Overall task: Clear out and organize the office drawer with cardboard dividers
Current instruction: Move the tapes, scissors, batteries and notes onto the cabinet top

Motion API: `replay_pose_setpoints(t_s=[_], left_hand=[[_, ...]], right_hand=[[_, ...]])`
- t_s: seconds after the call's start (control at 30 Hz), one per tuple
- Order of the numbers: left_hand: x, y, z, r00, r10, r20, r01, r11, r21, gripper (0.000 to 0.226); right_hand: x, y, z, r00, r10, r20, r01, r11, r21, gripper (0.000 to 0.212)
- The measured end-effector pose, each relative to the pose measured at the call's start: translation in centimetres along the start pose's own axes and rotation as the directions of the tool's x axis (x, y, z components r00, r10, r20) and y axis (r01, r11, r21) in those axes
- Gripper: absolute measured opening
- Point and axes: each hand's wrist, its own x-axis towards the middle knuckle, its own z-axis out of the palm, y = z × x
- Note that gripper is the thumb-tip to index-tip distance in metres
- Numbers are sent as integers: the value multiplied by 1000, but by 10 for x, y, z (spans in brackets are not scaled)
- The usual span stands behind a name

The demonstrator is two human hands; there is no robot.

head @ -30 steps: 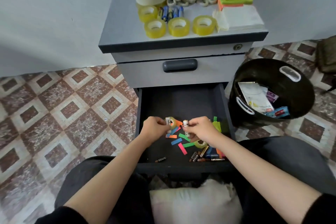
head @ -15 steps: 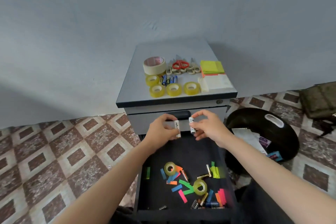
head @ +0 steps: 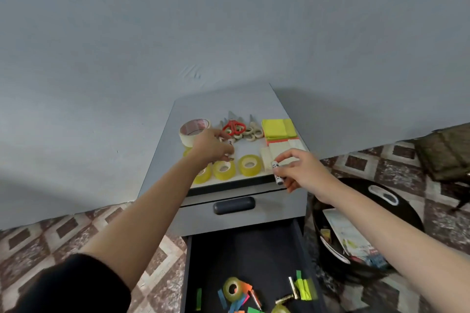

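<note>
Left arm outstretched, left grip (head: pixel 211 146) over grey cabinet top (head: pixel 229 103), pinching white cylindrical battery (head: pixel 230 142) at its 2 o'clock. Right grip (head: pixel 302 170) pinches second white battery (head: pixel 275 166), 9 o'clock.

Soft even daylight, warped edges

Both arms stretched forward. The left hand (head: pixel 212 146) gripped a white battery (head: pixel 230 142); the right hand (head: pixel 302 173) pinched a second battery (head: pixel 277 173).

Left hand (head: pixel 212 146) and right hand (head: pixel 302 170) have carried batteries (head: pixel 277 173) from drawer (head: pixel 244 249) to cabinet top (head: pixel 229 104)
</note>
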Motion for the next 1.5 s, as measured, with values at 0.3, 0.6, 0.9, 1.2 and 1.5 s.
replay_pose_setpoints(t_s=[0.3, 0.6, 0.9, 1.2, 1.5], left_hand=[[52, 11, 14, 995, -94, 36, 82, 964, 253, 19], [60, 3, 25, 999, -40, -7, 39, 889, 457, 25], [51, -2, 13, 997, 39, -67, -19, 962, 271, 17], [-3, -55, 0, 855, 442, -271, -380, 890, 254, 20], [-39, -101, -7, 849, 423, -315, -370, 904, 216, 22]], right_hand=[[13, 21, -20, 999, 32, 9, -32, 999, 19, 20], [14, 23, -16, 999, 27, 26, -28, 999, 36, 19], [23, -6, -3, 999, -35, 20, 36, 999, -40, 21], [74, -51, 36, 993, -111, -38, 96, 954, -282, 20], [108, -41, 67, 995, -95, -3, 79, 839, -538, 20]])
